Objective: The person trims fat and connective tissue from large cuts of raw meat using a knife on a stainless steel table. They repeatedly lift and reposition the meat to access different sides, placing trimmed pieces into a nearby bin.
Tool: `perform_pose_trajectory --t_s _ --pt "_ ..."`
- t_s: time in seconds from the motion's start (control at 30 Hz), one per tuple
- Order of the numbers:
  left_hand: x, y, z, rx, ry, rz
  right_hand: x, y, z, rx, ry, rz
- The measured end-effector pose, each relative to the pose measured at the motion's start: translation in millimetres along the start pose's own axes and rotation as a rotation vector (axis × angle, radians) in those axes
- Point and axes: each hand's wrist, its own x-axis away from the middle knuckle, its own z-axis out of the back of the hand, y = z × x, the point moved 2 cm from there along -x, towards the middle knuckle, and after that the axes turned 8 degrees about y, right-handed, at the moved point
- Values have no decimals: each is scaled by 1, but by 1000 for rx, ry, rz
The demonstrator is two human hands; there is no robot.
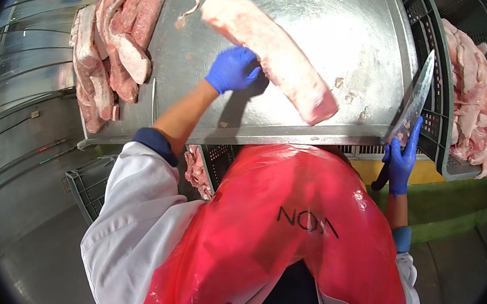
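One long, pale, fatty slab lies on the metal desk, your curled left hand beside it, hold unclear, your right hand closed around a tapered knife to its right.

Pale meat slab slantwise on a metal worktop, blue-gloved left grip beside it; right grip around a knife, blade pointing away; meat strips piled at left, trimmings in a crate at right
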Motion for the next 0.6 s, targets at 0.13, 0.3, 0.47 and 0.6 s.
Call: perform_pose_trajectory --t_s 0.13,0.3,0.47,0.6 --pt "-29 -5 13 -162 90 -252 -25 -7 -16 3 -141 99" --pt "-71 -30 5 -228 -70 184 -62 -13 -77 -54 -218 57" --pt "-77 -40 5 -126 -186 360 -124 -28 -158 24 -216 125" --pt "-50 -38 3 -111 -110 376 -177 -54 -220 75 -196 144"
